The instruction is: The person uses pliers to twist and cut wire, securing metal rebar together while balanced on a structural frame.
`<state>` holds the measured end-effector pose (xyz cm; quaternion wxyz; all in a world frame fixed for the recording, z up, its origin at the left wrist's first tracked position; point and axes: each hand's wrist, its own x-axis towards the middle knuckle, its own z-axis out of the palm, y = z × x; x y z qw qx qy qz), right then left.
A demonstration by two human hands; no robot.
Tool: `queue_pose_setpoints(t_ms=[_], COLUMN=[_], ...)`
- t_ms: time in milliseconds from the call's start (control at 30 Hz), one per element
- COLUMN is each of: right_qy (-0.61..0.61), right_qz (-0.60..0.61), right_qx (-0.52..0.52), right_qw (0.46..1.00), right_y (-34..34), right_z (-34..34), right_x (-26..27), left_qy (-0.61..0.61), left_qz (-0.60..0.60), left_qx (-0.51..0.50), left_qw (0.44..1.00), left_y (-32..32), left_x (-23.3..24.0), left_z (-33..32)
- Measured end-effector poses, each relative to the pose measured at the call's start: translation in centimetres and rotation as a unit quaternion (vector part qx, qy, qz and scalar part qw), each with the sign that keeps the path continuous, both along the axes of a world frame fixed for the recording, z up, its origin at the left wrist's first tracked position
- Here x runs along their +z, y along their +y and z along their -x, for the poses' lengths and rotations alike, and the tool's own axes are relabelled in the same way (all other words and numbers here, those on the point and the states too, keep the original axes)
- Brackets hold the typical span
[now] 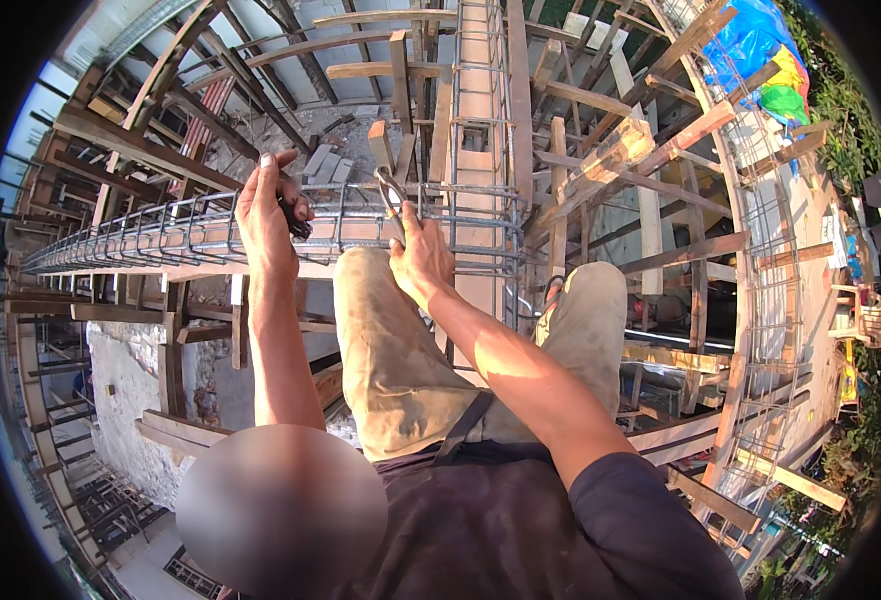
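My left hand (269, 202) is raised above the steel rebar cage (207, 225), its fingers curled around a small bundle of dark tie wire (298, 223). My right hand (424, 255) grips a pair of pincers (391, 199) by the handles, with the metal head pointing up and away from me, over the bars. The cage runs from the left to a junction with another rebar cage (478, 97) that leads away from me. Pinkish formwork boards (485, 166) lie beneath the bars. Whether the pincers touch any bar cannot be told.
Timber props and beams surround me, including a thick sunlit timber (605, 161) at the right. Openings between the beams show rubble (275, 135) below. Another rebar cage (774, 247) runs along the right side. A blue tarpaulin (748, 45) lies at the upper right.
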<state>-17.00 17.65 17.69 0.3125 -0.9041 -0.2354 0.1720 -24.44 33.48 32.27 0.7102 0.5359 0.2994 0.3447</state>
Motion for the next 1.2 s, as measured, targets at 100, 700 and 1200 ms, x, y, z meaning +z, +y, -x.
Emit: queue_pose_setpoints(t_ms=[100, 700, 1200], right_qy=[-0.004, -0.171, -0.254], right_qz=[0.038, 0.08, -0.113], right_qx=[-0.003, 0.11, -0.229], right_qw=[0.999, 0.976, 0.933], right_y=[1.7, 2.3, -22.0], right_z=[-0.2, -2.0, -33.2], right_x=[-1.2, -4.3, 11.1], left_qy=[0.019, 0.069, 0.159], left_qz=[0.004, 0.001, -0.011], left_qx=[0.013, 0.004, -0.029], left_qw=[1.0, 0.998, 0.987], left_y=[-1.1, -2.6, -2.1], left_x=[-0.3, -5.8, -13.7], left_z=[0.6, -0.2, -7.6])
